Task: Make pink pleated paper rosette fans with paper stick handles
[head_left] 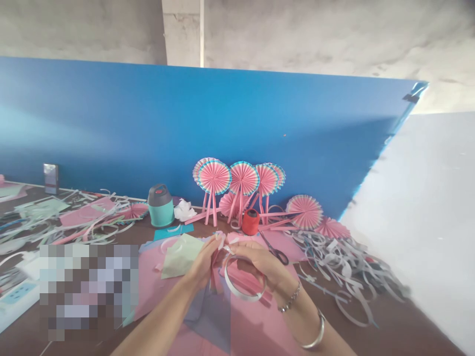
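Note:
My left hand (206, 262) is closed, its fingers pinching folded pink paper (214, 279) over the middle of the table. Close beside it, my right hand (256, 261) is closed too, thumb and fingertips pressed on a thin white strip at the paper's top end. From the right hand hangs a white ring-shaped band (230, 288); whether it is a tape roll or a curled strip I cannot tell. Pink sheets (274, 321) lie beneath both hands, with a pale green sheet (181, 257) left of them. Scissors (276, 251) rest just beyond my right hand.
Pink pleated paper fans (243, 178) lean against a blue partition (148, 123). A red spool (251, 222) and a teal container (161, 210) stand before it. White strips (345, 267) heap at right, more at left. A power strip (18, 299) lies at lower left.

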`<state>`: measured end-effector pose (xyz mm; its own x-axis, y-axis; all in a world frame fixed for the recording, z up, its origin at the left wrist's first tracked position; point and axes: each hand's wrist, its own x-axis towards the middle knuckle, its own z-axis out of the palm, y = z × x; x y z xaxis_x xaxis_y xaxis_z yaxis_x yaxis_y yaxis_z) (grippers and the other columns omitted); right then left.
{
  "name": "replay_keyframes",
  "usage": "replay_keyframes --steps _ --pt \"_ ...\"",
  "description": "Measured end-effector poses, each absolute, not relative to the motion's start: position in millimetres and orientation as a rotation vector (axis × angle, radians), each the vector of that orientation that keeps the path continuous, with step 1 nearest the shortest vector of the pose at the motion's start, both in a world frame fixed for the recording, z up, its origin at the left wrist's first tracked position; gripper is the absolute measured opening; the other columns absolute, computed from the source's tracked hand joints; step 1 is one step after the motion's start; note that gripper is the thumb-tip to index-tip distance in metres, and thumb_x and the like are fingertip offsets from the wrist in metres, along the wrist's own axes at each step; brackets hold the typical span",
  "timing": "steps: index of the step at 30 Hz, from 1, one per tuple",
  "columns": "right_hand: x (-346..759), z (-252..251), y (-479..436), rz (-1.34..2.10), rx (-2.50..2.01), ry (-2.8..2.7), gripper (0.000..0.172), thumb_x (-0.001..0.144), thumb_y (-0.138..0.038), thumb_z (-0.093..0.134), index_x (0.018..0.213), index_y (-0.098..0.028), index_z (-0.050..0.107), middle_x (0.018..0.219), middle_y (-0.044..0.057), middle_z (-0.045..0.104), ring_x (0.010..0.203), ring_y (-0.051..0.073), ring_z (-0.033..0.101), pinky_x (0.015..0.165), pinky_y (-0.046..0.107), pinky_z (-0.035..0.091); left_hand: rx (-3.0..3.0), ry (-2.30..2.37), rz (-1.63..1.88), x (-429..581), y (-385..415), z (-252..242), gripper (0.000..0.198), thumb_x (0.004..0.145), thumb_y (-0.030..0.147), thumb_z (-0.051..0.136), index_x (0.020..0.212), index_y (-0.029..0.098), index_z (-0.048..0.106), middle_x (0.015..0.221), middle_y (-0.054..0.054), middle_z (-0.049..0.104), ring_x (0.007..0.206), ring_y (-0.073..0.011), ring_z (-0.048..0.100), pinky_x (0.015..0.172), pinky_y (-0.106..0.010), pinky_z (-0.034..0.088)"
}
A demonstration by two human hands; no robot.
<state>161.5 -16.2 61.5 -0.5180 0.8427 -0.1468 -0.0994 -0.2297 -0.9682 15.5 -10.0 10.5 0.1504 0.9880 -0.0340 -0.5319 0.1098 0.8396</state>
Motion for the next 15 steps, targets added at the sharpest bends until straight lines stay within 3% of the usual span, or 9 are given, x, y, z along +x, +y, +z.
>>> replay_keyframes --steps 3,8,15 --pt "162.3 62.2 -16.4 1.817 -0.924 -1.356 0.026 0.072 -0.037 0.068 0.063 -0.015 0.057 0.051 -0.004 0.05 0.039 0.002 0.021 0.038 0.021 0.014 0.788 0.722 1.295 15.8 -11.0 11.4 0.029 0.068 0.042 0.071 0.067 0.017 0.057 0.06 0.003 0.054 0.052 -0.0099 0.051 0.053 -0.022 0.039" --pt "163.7 65.8 -16.5 1.805 -0.915 -1.377 0.027 0.073 -0.037 0.067 0.063 -0.014 0.059 0.042 -0.006 0.042 0.037 0.003 0.022 0.037 0.021 0.011 0.758 0.697 1.281 15.9 -9.7 8.0 0.028 0.068 0.041 0.072 0.07 0.016 0.059 0.063 0.002 0.058 0.056 -0.0116 0.055 0.057 -0.023 0.042" --pt "165.7 67.7 -14.9 1.787 -0.882 -1.425 0.026 0.075 -0.039 0.065 0.066 -0.015 0.061 0.058 0.0 0.059 0.037 0.003 0.023 0.037 0.023 0.01 0.733 0.696 1.257 16.7 -9.7 6.6 0.029 0.067 0.043 0.072 0.077 0.018 0.059 0.067 0.002 0.061 0.061 -0.0138 0.059 0.06 -0.024 0.044"
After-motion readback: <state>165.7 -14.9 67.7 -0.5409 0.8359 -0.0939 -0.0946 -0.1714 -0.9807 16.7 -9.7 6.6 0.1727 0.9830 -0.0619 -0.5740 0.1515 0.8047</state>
